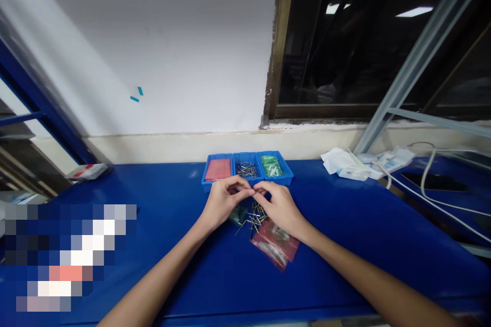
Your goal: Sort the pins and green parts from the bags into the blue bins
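My left hand [223, 200] and my right hand [282, 207] meet at the fingertips over the table, just in front of the blue bins. Both are closed in a pinch; whatever sits between the fingertips is too small or hidden to name. Below them lies a loose pile of thin metal pins with dark and gold parts [253, 222]. A red plastic bag [274, 248] rests under my right wrist, something pale and greenish showing in it. Partly covered by my left hand is a dark green bag [238, 214].
Three joined blue bins hold pink-red bags [218, 169], metal pins [246, 169] and green bags [271, 165]. White crumpled packaging [345, 163] and white cables [424, 184] lie at the right. A small box [87, 171] sits back left on the blue table [184, 276]. Metal posts flank both sides.
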{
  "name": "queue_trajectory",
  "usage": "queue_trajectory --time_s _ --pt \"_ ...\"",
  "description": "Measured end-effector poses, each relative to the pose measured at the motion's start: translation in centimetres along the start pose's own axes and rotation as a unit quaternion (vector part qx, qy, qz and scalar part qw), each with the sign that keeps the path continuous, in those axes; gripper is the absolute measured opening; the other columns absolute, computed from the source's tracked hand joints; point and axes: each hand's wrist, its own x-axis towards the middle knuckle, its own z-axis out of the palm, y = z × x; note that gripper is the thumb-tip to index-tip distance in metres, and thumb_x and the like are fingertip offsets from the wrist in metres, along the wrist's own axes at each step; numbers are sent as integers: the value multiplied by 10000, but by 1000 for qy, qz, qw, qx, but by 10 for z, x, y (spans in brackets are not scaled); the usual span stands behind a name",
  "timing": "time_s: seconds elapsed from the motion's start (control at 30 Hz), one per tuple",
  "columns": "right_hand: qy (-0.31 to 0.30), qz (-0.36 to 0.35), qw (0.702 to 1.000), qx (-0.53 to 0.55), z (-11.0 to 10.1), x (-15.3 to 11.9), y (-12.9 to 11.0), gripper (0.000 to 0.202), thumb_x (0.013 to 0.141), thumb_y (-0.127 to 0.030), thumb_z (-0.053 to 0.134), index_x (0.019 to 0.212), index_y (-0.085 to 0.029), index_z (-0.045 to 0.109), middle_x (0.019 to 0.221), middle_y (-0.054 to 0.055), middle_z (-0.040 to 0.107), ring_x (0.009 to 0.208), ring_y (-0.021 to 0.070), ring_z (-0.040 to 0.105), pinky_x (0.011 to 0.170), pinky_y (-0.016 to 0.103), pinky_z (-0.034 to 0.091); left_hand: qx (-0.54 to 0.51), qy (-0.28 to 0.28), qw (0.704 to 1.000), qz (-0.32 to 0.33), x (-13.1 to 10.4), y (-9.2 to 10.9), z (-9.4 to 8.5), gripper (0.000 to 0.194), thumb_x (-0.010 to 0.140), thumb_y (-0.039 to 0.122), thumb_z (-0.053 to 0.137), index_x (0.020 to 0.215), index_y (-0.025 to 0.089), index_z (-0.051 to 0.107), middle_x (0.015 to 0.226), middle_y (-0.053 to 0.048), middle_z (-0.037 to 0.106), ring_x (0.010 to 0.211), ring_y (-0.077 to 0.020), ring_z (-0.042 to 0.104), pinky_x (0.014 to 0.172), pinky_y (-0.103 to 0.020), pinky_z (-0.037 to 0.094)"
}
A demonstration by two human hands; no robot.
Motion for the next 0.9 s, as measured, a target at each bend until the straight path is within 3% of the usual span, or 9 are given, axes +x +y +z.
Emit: queue_trajectory --time_s 0.13,0.33,0.47,0.6,0.73,0.9 --pt "-9 -15 1000 4 2 -1 0 140 934 -239 560 919 -199 693 871 24 722 769 170 639 695 259 457 -16 21 1000 -8 3 7 -6 177 773 333 768 814 163 738 804 -52 734 749 -174 664 705 -282 539" --pt "-16 -10 999 47 2 -3 2 197 959 -280 521 863 -194 670 775 -2 661 690 148 577 596 231 417 -33 -3 999 -35 2 8 -7 220 774 363 761 834 152 738 833 -68 757 763 -195 696 726 -315 566" --pt "13 -36 999 25 1 -4 3 200 963 -276 519 838 -199 655 808 10 656 744 156 596 670 250 445 -6 -19 1000 -21 1 4 -7 226 805 360 738 816 139 697 837 -71 744 770 -180 689 723 -292 553" --pt "43 -34 998 -8 1 -3 5 159 951 -232 521 876 -203 658 912 40 662 863 174 620 762 277 469 43 -23 999 4 0 3 -5 244 838 272 707 1053 159 685 854 -47 742 774 -163 684 723 -272 530" --pt "13 2 999 35 6 -1 8 96 904 -202 569 944 -192 657 938 44 690 868 177 648 791 299 500 106 -5 993 50 -3 8 -2 287 912 229 600 1187 219 682 920 -45 731 814 -167 666 716 -273 517" --pt "-34 34 994 99 9 0 8 114 911 -255 582 961 -182 654 928 46 716 876 186 673 792 313 521 98 14 993 60 -4 9 2 189 913 238 594 1031 212 740 969 -56 742 874 -192 674 821 -340 537"
